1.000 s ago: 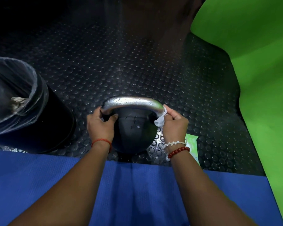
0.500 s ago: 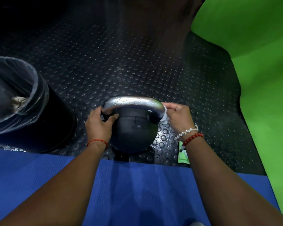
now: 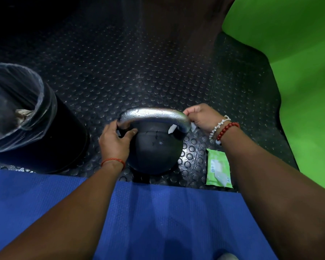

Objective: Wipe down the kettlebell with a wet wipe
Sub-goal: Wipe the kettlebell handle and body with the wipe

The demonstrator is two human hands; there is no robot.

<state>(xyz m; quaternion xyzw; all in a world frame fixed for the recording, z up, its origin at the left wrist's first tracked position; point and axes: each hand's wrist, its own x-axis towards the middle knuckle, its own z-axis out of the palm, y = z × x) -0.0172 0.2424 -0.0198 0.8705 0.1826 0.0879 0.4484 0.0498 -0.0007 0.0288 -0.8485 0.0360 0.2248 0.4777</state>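
Both bare forearms reach forward from the bottom corners, the left forearm (image 3: 73, 203) angling in from the lower left and the right forearm (image 3: 270, 175) from the lower right. The left hand (image 3: 116, 141) lies back up, its fingers and thumb curled round the left end of the handle of the kettlebell (image 3: 156, 152). The right hand (image 3: 203, 117) is turned outward at the wrist, its fingertips pinching a wet wipe (image 3: 193, 127) against the handle's right end. A red thread (image 3: 113, 160) circles the left wrist; a white bead bracelet (image 3: 219, 126) and a red bead bracelet (image 3: 227, 129) circle the right wrist.
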